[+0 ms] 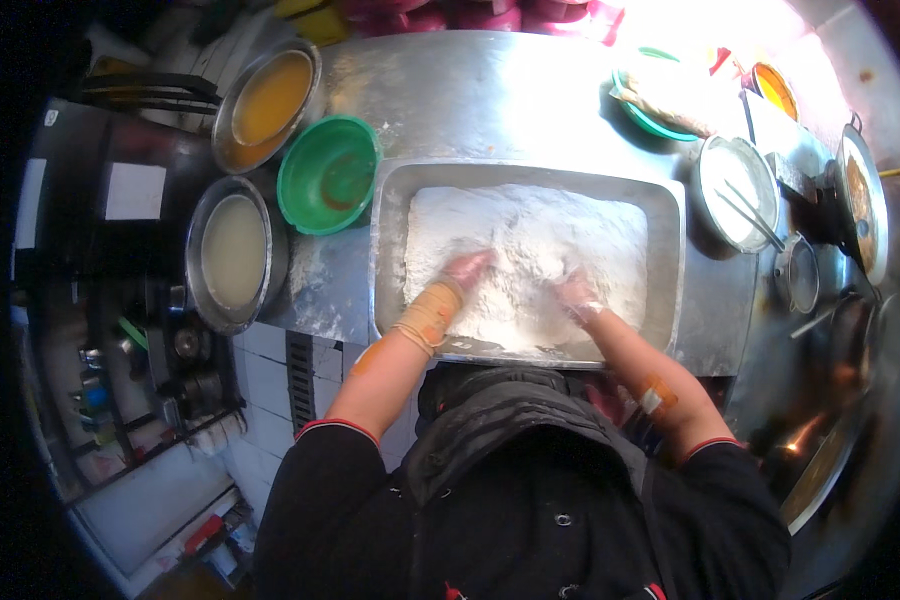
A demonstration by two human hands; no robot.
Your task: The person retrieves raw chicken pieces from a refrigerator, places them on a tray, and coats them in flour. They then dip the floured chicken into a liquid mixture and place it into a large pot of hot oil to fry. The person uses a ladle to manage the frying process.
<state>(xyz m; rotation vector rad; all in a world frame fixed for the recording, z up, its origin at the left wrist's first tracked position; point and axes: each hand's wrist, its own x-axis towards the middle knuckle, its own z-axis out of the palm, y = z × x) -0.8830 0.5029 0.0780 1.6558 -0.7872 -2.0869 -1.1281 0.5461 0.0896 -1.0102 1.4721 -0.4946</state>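
Observation:
A wide metal tray (395, 205) on the steel counter holds a deep bed of white powder that looks like flour (580, 215). Both my hands work in it, in what seem to be thin clear gloves. My left hand (470, 268) is left of the middle, fingertips pointing inward and sunk in the powder. My right hand (576, 293) dips in opposite, blurred and dusted white. Between them the powder is heaped and lumpy; whether anything lies under it is hidden. The fingers of both hands are too covered and smeared to read. A tan wrap with bands circles my left forearm.
Left of the tray are a green basin (345, 150), a bowl of orange liquid (270, 98) and a bowl of cloudy liquid (235, 252). On the right stand a pot of white contents (735, 190) with tongs-like metal rods, a strainer (802, 273) and a large pan (860, 200).

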